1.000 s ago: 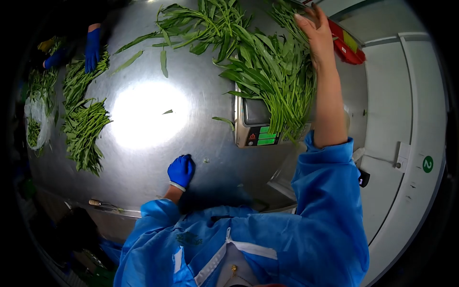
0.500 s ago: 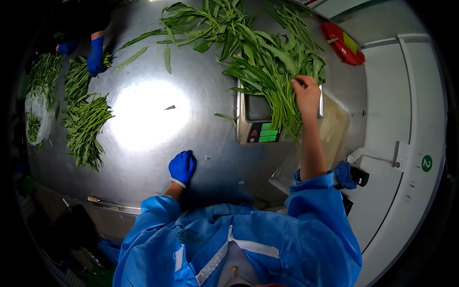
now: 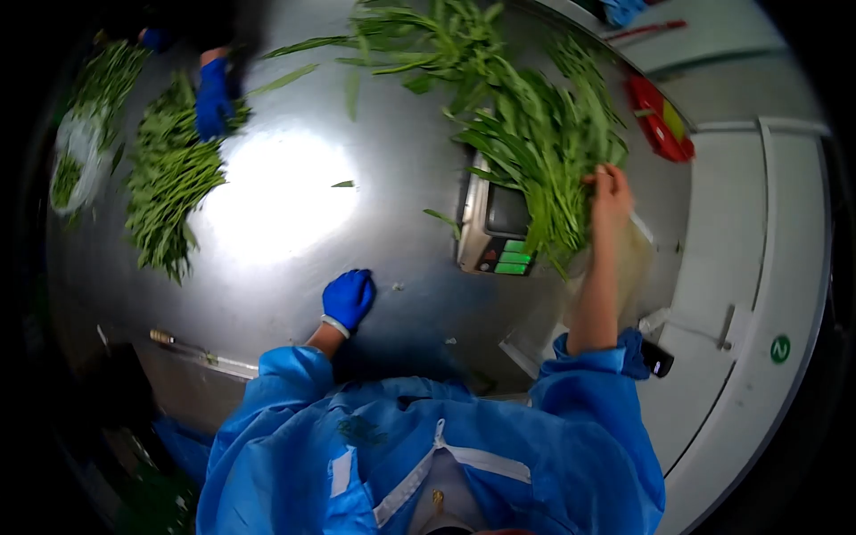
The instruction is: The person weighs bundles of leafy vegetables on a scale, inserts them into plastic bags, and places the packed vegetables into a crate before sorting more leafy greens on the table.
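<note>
My left hand, in a blue glove, rests as a closed fist on the metal table with nothing showing in it. My bare right hand is at the right edge of a heap of long-leaved green vegetables, its fingers pinched together against the leaves. What the fingertips hold, if anything, is hard to make out. The heap lies across a digital scale with a lit green display, stems toward me, hiding most of its pan.
More loose greens lie at the back of the metal table. A co-worker's blue-gloved hand touches a bundle of greens at left, near a plastic bag. A red object stands back right; a wooden-handled tool lies on the front edge.
The whole view has shifted a little. My right hand has drawn away from the middle of the heap to its right edge. My left fist stays on the table.
</note>
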Available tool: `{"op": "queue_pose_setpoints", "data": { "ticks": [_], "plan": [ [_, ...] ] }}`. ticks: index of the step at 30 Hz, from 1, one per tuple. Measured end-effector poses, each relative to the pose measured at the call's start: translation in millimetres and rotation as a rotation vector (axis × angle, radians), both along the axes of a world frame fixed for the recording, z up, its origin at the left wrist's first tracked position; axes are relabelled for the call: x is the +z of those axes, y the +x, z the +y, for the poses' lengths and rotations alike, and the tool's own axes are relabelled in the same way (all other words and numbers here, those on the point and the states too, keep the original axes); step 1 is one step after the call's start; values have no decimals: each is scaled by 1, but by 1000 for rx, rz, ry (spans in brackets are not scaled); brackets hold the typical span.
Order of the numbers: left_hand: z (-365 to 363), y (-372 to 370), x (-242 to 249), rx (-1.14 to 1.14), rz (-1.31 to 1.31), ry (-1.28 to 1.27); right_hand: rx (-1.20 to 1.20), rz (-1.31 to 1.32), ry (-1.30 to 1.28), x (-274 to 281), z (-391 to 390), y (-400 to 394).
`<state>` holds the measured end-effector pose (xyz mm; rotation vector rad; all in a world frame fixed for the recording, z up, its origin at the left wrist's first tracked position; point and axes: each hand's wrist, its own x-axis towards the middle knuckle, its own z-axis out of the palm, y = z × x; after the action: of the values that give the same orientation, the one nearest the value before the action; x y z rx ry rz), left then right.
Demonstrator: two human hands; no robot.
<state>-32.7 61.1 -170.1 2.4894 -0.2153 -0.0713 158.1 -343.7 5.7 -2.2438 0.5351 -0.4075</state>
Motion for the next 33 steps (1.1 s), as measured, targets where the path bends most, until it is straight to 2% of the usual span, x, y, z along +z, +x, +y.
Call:
{"op": "queue_pose_setpoints", "data": {
  "ticks": [1, 3, 5, 6, 9, 10, 12, 13, 16, 18, 20, 22, 23, 24, 28, 29, 30, 31, 32, 33],
  "plan": [
    [3, -2, 2, -4, 29, -17, 17, -55, -185, 11, 9, 3],
    [6, -4, -9, -14, -14, -84, 149, -70, -135, 34, 28, 23],
    [8, -1, -10, -7, -1, -82, 397, -72, -130, 52, 48, 63],
    [10, 4, -12, -25, 41, -67, 423, -18, -92, 68, 67, 87],
    [12, 6, -13, -38, 54, -57, 455, -106, 251, 93, 109, 167],
    [14, 5, -14, -47, 64, -57, 425, -64, 176, 98, 117, 191],
    [18, -6, -8, -15, 56, -129, 442, -284, -281, 80, 147, 217],
    [23, 0, -8, 4, 37, -175, 549, -249, -332, 81, 182, 215],
    [51, 15, 1, 426, 1, -600, 968, -203, -344, 26, 276, 193],
    [97, 37, 3, 862, -90, -1036, 1100, -57, -387, -12, 339, 173],
    [164, 68, 5, 1207, -174, -1175, 1218, -10, -383, -39, 396, 164],
    [222, 95, -6, 1360, -186, -1429, 1252, 41, -381, -61, 450, 172],
    [248, 103, -15, 1398, -160, -1650, 1274, 36, -377, -73, 477, 179],
    [267, 114, -25, 1422, -133, -1881, 1295, 29, -381, -85, 502, 191],
    [292, 160, -29, 1239, -110, -2154, 1337, 5, -435, -137, 580, 230],
    [299, 168, -59, 1101, -205, -2322, 1326, 16, -438, -150, 591, 230],
    [295, 183, -25, 943, -315, -2309, 1269, 183, -306, -159, 604, 225],
    [299, 192, -20, 967, -296, -2315, 1265, 342, -50, -158, 614, 210],
    [308, 198, -23, 871, -272, -2276, 1288, 496, 90, -163, 624, 197],
    [312, 204, -19, 909, -154, -2248, 1349, 460, -16, -168, 628, 183]
  ]
}}
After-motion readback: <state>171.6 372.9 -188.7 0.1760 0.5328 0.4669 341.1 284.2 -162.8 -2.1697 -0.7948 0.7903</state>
